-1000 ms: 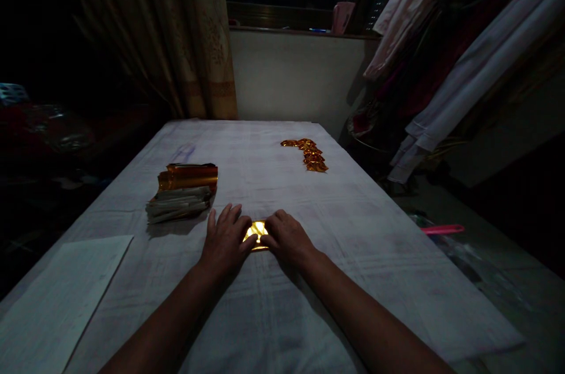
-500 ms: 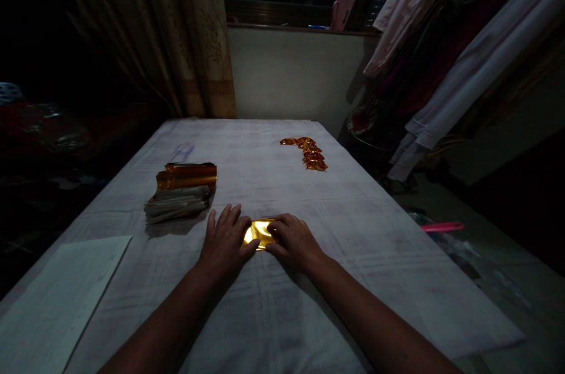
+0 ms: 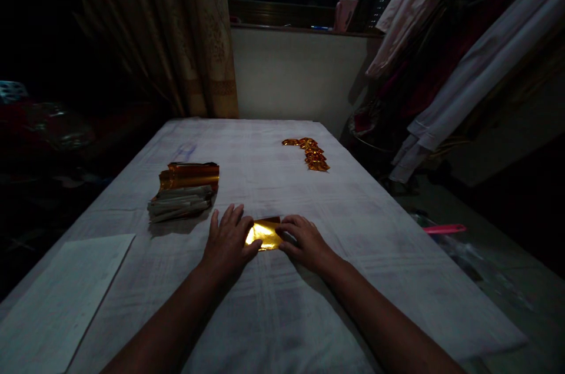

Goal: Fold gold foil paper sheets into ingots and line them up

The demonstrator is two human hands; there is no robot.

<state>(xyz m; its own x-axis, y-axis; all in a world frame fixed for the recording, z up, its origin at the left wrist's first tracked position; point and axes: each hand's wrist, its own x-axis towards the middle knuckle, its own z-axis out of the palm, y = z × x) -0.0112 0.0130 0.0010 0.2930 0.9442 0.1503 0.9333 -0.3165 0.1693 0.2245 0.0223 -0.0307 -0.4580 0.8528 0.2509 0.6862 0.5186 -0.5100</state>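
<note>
A small sheet of shiny gold foil paper (image 3: 265,234) lies flat on the white cloth-covered table (image 3: 282,303), between my two hands. My left hand (image 3: 228,241) rests flat on the cloth with fingers stretched out, its thumb pressing the sheet's left edge. My right hand (image 3: 305,241) sits at the sheet's right edge, fingers curled down and pressing on it.
A stack of gold and silver foil sheets (image 3: 184,190) lies to the left. A row of folded gold pieces (image 3: 310,154) sits further back right. A white sheet (image 3: 57,297) lies at the near left. Curtain (image 3: 176,32) and hanging clothes (image 3: 450,56) flank the table.
My right hand has slid to the right, uncovering more of the gold sheet, which now shows wider. My left hand has stayed in place.
</note>
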